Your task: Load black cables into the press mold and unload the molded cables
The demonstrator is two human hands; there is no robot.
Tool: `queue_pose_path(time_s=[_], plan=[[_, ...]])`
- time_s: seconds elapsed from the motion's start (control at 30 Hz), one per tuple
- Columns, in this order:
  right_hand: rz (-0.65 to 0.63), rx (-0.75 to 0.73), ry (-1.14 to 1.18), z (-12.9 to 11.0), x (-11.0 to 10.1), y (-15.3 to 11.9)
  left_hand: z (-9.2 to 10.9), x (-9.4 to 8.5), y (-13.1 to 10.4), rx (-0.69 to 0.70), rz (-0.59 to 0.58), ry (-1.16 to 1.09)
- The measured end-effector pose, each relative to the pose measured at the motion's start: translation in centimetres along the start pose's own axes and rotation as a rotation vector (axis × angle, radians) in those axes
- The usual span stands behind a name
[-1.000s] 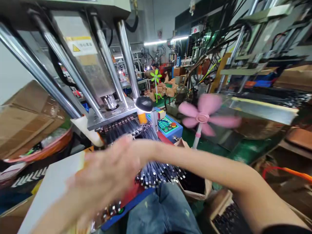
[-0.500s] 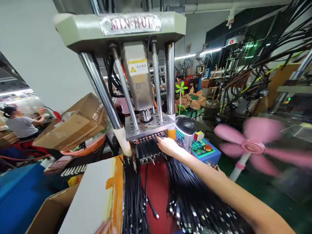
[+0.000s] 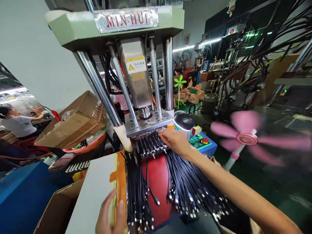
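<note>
Cables (image 3: 186,182) black; tabletop (image 3: 158,177) red; fan (image 3: 246,139) pink; board (image 3: 94,182) white

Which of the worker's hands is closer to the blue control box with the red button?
Right. The right hand is just left of the blue control box in view; the left hand is farther off, low by the orange-edged white board.

A person's right hand (image 3: 172,139) extends to the right end of a row of black cables (image 3: 149,145) beneath the metal plate (image 3: 152,124) of a press (image 3: 131,20) marked "MIN-HUI." The left hand (image 3: 109,214), loosely spread and blurred, appears in front of an orange-edged white board (image 3: 94,185). Loose cables (image 3: 192,182) fan across a red surface (image 3: 159,178); at right, a pink fan (image 3: 246,139) stands near a blue control box (image 3: 210,149).
</note>
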State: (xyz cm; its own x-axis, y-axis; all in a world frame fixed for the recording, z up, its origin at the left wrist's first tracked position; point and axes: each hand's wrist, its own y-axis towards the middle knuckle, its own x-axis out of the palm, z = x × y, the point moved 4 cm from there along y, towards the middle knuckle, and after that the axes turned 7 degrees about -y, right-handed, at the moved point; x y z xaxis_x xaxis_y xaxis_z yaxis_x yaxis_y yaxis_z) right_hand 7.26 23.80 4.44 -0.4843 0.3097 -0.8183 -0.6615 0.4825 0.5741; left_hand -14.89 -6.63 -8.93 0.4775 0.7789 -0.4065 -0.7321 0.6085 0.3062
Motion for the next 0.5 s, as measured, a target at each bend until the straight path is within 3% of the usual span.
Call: queue_pose_path(time_s=[0.1, 0.13, 0.2, 0.27, 0.33, 0.4, 0.5], plan=[[0.216, -0.016, 0.223, -0.7, -7.0, -2.8, 5.1, 2.2, 2.9, 0.063, -0.224, -0.231], [0.21, -0.028, 0.296, -1.1, -8.6, -3.5, 6.7, 3.4, 3.3, 0.066, -0.322, -0.299], [0.087, -0.047, 0.394, -2.1, -10.3, -5.0, 9.0, 6.7, 2.4, -0.033, -0.629, -0.461], [-0.036, -0.037, 0.441, -3.1, -10.5, -6.7, 10.2, 10.3, -1.0, -0.202, -0.972, -0.659], [-0.108, 0.01, 0.449, -4.0, -10.1, -8.7, 10.8, 13.1, -5.4, -0.37, -1.201, -0.878], [-0.161, 0.072, 0.429, -4.7, -9.4, -10.5, 11.1, 15.0, -9.3, -0.511, -1.279, -1.068], [-0.246, 0.093, 0.411, -5.0, -8.4, -12.2, 11.2, 16.4, -12.9, -0.651, -1.277, -1.149]])
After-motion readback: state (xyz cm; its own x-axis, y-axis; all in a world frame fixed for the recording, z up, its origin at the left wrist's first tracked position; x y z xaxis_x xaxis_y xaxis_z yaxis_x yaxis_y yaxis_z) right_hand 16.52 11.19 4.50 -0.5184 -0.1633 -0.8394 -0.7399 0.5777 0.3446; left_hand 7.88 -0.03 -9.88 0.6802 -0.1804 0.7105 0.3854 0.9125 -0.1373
